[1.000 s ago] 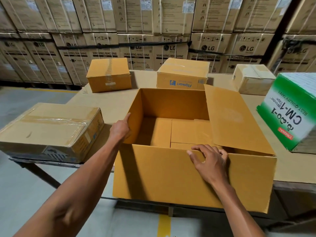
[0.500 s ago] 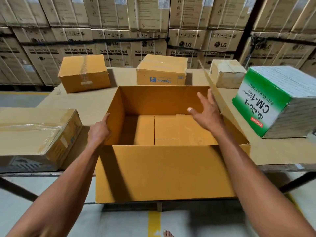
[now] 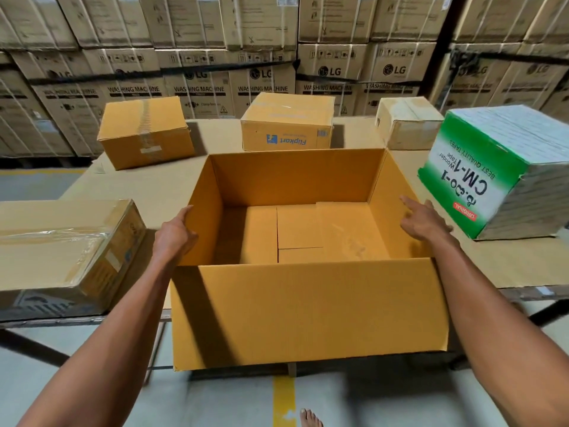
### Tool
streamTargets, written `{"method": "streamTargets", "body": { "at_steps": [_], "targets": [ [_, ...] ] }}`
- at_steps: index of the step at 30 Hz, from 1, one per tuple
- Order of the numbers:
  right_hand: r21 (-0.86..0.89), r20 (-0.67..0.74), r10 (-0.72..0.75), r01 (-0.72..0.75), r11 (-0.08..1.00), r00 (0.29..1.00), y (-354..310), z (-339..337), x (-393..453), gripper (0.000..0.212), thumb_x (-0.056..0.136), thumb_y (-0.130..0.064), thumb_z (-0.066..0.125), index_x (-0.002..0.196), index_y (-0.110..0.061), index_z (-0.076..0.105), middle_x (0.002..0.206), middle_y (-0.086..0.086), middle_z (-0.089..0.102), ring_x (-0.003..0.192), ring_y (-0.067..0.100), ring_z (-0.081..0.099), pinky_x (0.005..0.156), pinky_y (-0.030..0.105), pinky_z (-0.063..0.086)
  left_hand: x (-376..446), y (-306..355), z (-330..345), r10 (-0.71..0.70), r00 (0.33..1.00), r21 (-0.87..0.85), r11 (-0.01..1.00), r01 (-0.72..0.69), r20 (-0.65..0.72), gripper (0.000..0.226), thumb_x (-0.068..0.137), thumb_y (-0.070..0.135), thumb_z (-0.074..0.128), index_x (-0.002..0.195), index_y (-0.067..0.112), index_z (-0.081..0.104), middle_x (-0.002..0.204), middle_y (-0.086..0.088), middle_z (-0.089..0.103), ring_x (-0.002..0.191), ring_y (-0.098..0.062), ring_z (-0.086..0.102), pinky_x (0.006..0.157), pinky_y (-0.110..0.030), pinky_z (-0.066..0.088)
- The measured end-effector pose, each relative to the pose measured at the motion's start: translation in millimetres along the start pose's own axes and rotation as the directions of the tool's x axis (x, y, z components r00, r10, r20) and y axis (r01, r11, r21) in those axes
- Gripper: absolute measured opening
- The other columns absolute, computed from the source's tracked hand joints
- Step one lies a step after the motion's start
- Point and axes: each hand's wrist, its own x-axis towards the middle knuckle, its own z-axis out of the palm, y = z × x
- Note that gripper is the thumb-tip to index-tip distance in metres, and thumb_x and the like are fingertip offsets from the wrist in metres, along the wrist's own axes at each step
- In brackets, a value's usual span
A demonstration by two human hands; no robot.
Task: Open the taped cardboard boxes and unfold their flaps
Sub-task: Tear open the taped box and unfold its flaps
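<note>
A large orange cardboard box (image 3: 308,312) stands open in front of me at the table's near edge, empty inside. Its near flap hangs down over the table edge. My left hand (image 3: 174,234) grips the rim of the left wall, thumb on top and fingers outside. My right hand (image 3: 426,220) lies with spread fingers on the right flap (image 3: 397,186), which leans outward. Taped, closed boxes sit around it: a wide one (image 3: 61,241) at the left, an orange one (image 3: 144,134) at the back left, and a Flipkart box (image 3: 286,124) behind.
A pale small box (image 3: 406,121) and a green and white tape carton (image 3: 498,167) stand at the right on the cardboard-covered table (image 3: 147,186). Stacked LG washing machine cartons (image 3: 332,72) form a wall behind. A bare foot (image 3: 309,419) shows on the floor below.
My right hand left the near rim, went to the right flap and pushed it from over the opening to leaning outward. My left hand stayed on the left wall.
</note>
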Motion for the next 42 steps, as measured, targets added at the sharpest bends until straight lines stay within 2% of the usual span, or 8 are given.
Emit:
{"method": "streamTargets", "body": {
  "at_steps": [4, 9, 16, 22, 26, 31, 36, 42],
  "targets": [
    [-0.035, -0.01, -0.022, 0.021, 0.999, 1.0, 11.5, -4.4, 12.8, 0.072, 0.091, -0.01, 0.049, 0.153, -0.043, 0.034, 0.156, 0.011, 0.042, 0.132, 0.04, 0.048, 0.104, 0.05, 0.046, 1.4, -2.3, -0.7, 0.003, 1.0, -0.041, 0.999, -0.003, -0.001, 0.068, 0.097, 0.007, 0.061, 0.156, 0.023, 0.031, 0.13, -0.021, 0.06, 0.092, -0.027, 0.062, 0.072, -0.033, 0.049],
    [0.064, -0.091, 0.002, 0.004, 0.998, 0.996, 20.4, -0.6, 16.8, 0.056, 0.09, -0.006, 0.054, 0.139, -0.034, 0.057, 0.147, 0.008, 0.053, 0.127, 0.038, 0.052, 0.105, 0.042, 0.045, -4.1, 0.2, -0.3, -0.024, 1.0, -0.09, 0.996, 0.022, -0.017, 0.07, 0.096, 0.003, 0.06, 0.156, 0.028, 0.033, 0.088, 0.0, 0.058, 0.063, -0.014, 0.055, 0.047, -0.022, 0.042],
    [-0.001, -0.152, 0.0, 0.0, 1.0, 0.988, 20.6, 4.9, 11.5, 0.042, 0.094, -0.011, 0.053, 0.131, -0.029, 0.064, 0.136, 0.011, 0.062, 0.117, 0.04, 0.058, 0.095, 0.042, 0.049, -4.6, -1.2, 2.2, -0.011, 0.999, -0.054, 0.998, 0.009, -0.03, 0.075, 0.094, 0.003, 0.061, 0.156, 0.031, 0.03, 0.109, -0.009, 0.062, 0.068, -0.014, 0.058, 0.049, -0.021, 0.043],
    [-0.063, -0.111, -0.034, 0.027, 0.998, 0.993, 25.1, 2.0, 1.3, 0.049, 0.096, -0.011, 0.047, 0.141, -0.029, 0.054, 0.143, 0.013, 0.055, 0.123, 0.039, 0.053, 0.099, 0.044, 0.043, 6.6, -4.5, -16.4, -0.019, 0.994, -0.094, 0.995, 0.029, 0.112, 0.069, 0.095, 0.008, 0.065, 0.154, 0.027, 0.036, 0.151, -0.017, 0.046, 0.127, -0.034, 0.055, 0.083, -0.034, 0.053],
    [0.001, -0.133, -0.015, 0.015, 1.0, 0.991, 24.3, -3.9, -12.9, 0.046, 0.095, -0.016, 0.055, 0.14, -0.027, 0.056, 0.15, 0.011, 0.045, 0.132, 0.038, 0.042, 0.109, 0.048, 0.026, 6.7, 5.9, -28.1, -0.024, 0.99, -0.034, 0.999, 0.029, 0.139, 0.055, 0.094, 0.027, 0.068, 0.144, 0.01, 0.051, 0.146, -0.019, 0.052, 0.132, -0.036, 0.051, 0.106, -0.045, 0.043],
    [0.259, -0.285, 0.025, 0.052, 0.964, 0.958, 10.3, -7.5, -70.3, 0.019, 0.095, -0.032, 0.063, 0.112, -0.028, 0.07, 0.134, 0.012, 0.059, 0.127, 0.037, 0.042, 0.103, 0.045, 0.027, -43.4, 41.1, -20.1, 0.193, 0.979, -0.083, 0.977, -0.198, -0.073, 0.033, 0.094, 0.04, 0.065, 0.121, 0.02, 0.069, 0.133, -0.008, 0.063, 0.123, -0.028, 0.058, 0.101, -0.054, 0.048],
    [0.562, -0.341, -0.018, 0.219, 0.798, 0.94, 6.8, 3.1, -138.1, 0.023, 0.096, -0.025, 0.064, 0.118, -0.027, 0.069, 0.133, 0.003, 0.062, 0.126, 0.027, 0.054, 0.099, 0.035, 0.04, -112.3, 92.6, 8.4, 0.364, 0.921, -0.257, 0.884, -0.389, -0.141, 0.024, 0.098, 0.037, 0.06, 0.113, 0.023, 0.073, 0.129, 0.003, 0.061, 0.12, -0.013, 0.053, 0.098, -0.037, 0.047],
    [0.79, -0.332, 0.104, 0.216, 0.574, 0.938, 37.2, 18.3, -193.0, 0.02, 0.095, -0.018, 0.064, 0.109, -0.032, 0.069, 0.101, -0.015, 0.068, 0.09, 0.012, 0.067, 0.076, 0.026, 0.051, -175.2, 148.9, 49.0, 0.453, 0.887, -0.498, 0.75, -0.435, -0.093, 0.022, 0.1, 0.035, 0.059, 0.115, 0.025, 0.071, 0.121, 0.011, 0.066, 0.114, -0.005, 0.056, 0.09, -0.022, 0.046]
  ]
}}
